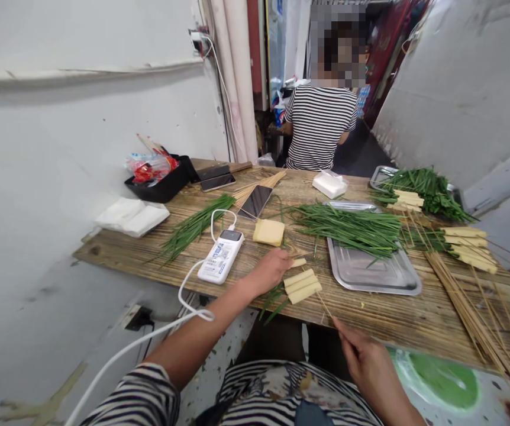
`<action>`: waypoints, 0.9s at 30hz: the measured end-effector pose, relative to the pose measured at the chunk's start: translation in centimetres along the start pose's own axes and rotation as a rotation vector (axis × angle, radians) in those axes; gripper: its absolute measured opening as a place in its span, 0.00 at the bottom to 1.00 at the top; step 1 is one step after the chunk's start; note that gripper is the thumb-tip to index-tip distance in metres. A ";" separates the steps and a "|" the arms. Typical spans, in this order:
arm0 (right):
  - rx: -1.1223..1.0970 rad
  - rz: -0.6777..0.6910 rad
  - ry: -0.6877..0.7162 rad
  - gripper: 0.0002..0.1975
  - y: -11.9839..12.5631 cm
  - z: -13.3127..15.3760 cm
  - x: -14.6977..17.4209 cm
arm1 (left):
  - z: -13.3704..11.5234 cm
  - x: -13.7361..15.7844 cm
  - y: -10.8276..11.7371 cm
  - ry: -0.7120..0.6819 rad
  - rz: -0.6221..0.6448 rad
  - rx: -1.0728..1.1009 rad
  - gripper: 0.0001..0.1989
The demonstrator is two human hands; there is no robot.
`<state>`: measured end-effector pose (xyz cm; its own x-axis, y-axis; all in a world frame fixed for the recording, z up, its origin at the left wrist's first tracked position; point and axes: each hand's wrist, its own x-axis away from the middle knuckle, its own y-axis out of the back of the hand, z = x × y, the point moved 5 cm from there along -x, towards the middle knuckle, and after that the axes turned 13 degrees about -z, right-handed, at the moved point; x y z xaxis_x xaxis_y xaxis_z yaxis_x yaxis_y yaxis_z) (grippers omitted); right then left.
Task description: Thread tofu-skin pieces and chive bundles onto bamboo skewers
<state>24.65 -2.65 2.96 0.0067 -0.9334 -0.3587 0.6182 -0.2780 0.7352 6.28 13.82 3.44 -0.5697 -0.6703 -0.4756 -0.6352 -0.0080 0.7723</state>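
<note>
- Lying left of the power bank (222, 257) on the tabletop (117, 248): loose chive bundle (197, 228); likely light and limp, best gathered mid-stalk
- Yellow square sheets (268, 232), stacked just beyond the left hand (275, 271); look thin and pliable, apt to crease or tear, so lift by a corner
- Left grip narrow, bunched at one end of a small pale roll (298, 262); pinching or only pressing, cannot tell; roll looks soft, wants a light touch
- Skewered rolls (303, 286) side by side near the tabletop's front edge, between the hands, green leaf ends poking out at left; probably light, soft, easily split at the stick; handle by the bare wood
- Right hand (364, 355): grip closed on the lower end of the skewer (325, 304), which looks thin, stiff, maybe splintery
- Chive pile (348, 228) across a metal tray (377, 278); leaves perhaps slippery if damp; tray smooth, take by the rim
- Unclear, left to right: black box (157, 186) contents under wrapping; left fingertips at the roll; skewer's run inside the rolls; its end within the right hand; tray base under the greens
</note>
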 end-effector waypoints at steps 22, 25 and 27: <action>-0.024 -0.020 -0.007 0.18 -0.9 -0.5 0.4 | 0.3 0.0 -0.1 -0.002 0.014 0.009 0.25; -0.029 -0.037 -0.014 0.18 -1.1 -0.4 0.4 | 0.3 0.0 -0.1 -0.003 0.010 0.008 0.25; -0.032 -0.048 -0.016 0.18 -1.2 -0.3 0.4 | 0.2 -0.1 0.1 0.008 0.009 0.019 0.26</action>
<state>24.18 -2.63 1.77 -0.0366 -0.9227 -0.3837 0.6421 -0.3159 0.6985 6.17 13.99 3.43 -0.5710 -0.6762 -0.4655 -0.6400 0.0116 0.7683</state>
